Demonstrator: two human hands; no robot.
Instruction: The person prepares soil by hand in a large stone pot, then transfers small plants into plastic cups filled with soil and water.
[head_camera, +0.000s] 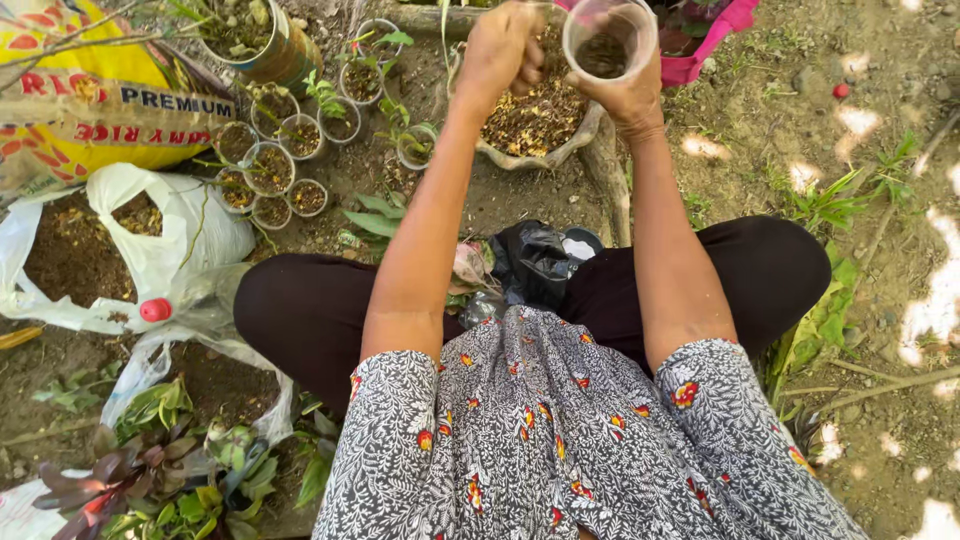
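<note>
- Two bare arms reach to the top centre of the frame.
- Right hand (628, 95): fingers wrapped around a clear plastic cup (609, 40) part-filled with dark soil, held upright.
- Left hand (498, 50): fingers bunched together in a loose fist just beside the cup's rim.
- Shallow tray of dry mulch (535, 125): directly below both hands.
- Small seedling cups (290, 150): clustered at upper left.
- White soil bag (120, 250): left edge.

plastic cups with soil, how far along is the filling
Done: a cluster of small cups on the ground already holds soil, several with seedlings. In hand: the right hand holds a clear cup partly filled with soil, the left hand closed just beside it. Left: soil remains in the white bag; no empty cups visible.
</note>
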